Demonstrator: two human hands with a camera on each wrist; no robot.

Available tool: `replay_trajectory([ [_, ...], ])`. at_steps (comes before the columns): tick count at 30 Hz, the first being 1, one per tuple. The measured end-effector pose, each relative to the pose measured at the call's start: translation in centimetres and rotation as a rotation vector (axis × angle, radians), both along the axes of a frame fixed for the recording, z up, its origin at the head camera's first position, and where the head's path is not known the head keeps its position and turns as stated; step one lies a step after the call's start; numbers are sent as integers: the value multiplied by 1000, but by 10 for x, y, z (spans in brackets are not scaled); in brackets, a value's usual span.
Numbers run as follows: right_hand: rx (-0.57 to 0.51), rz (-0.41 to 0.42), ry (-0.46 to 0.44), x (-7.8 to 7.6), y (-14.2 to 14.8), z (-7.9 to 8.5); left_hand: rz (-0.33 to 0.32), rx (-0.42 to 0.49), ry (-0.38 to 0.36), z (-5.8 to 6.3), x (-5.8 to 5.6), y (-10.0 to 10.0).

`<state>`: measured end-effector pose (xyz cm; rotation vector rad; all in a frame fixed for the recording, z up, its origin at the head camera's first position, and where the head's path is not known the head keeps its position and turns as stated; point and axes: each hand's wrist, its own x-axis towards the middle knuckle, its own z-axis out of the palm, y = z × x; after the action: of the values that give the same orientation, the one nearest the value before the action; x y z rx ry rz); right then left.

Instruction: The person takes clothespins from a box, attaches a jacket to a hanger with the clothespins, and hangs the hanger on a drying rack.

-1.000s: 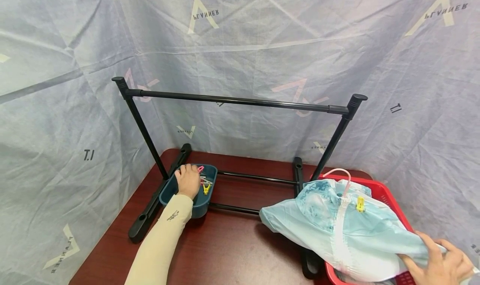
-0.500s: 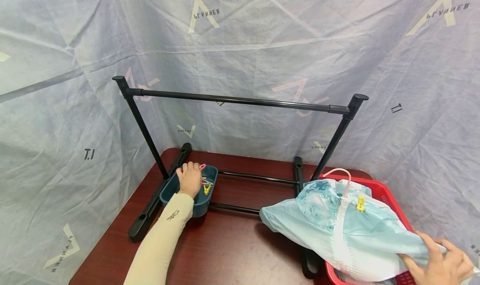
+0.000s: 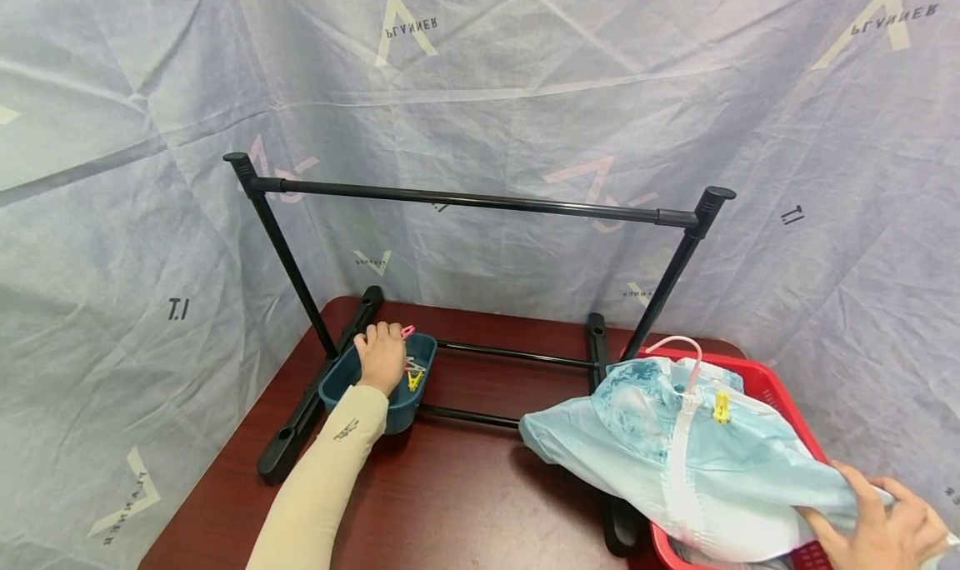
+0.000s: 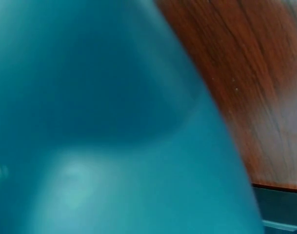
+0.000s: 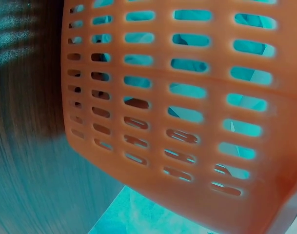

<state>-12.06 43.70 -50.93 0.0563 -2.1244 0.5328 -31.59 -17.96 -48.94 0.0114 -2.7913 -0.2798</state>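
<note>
My left hand (image 3: 382,360) reaches over the dark blue plastic box (image 3: 401,416), fingers bent down and partly hidden. A pink clothespin (image 3: 407,332) sticks out beside those fingers, which seem to pinch it. A yellow clothespin (image 3: 414,380) and several others lie inside the box. On the right, my right hand (image 3: 877,524) grips the edge of a light blue and white garment (image 3: 750,470) between thumb and fingers. A pink hanger hook (image 3: 686,345) rises from the garment's far end, and another yellow clothespin (image 3: 721,407) is clipped to it. In the left wrist view, blue plastic (image 4: 114,97) fills most of the picture.
Under the garment stands a red basket (image 3: 776,391) with slotted walls; its wall (image 5: 153,78) looks orange in the right wrist view. A black rack with a high crossbar (image 3: 472,201) spans the brown table (image 3: 457,487). A grey printed cloth (image 3: 480,95) hangs behind.
My left hand has shifted slightly to the right, and the pink clothespin has come up with it toward the box's far rim. My right hand and the garment have stayed put.
</note>
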Motion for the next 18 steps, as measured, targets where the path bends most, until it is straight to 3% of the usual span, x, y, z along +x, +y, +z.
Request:
replay_trajectory([
  [18, 13, -9, 18, -1, 1, -2, -34, 1, 42, 8, 0, 8],
])
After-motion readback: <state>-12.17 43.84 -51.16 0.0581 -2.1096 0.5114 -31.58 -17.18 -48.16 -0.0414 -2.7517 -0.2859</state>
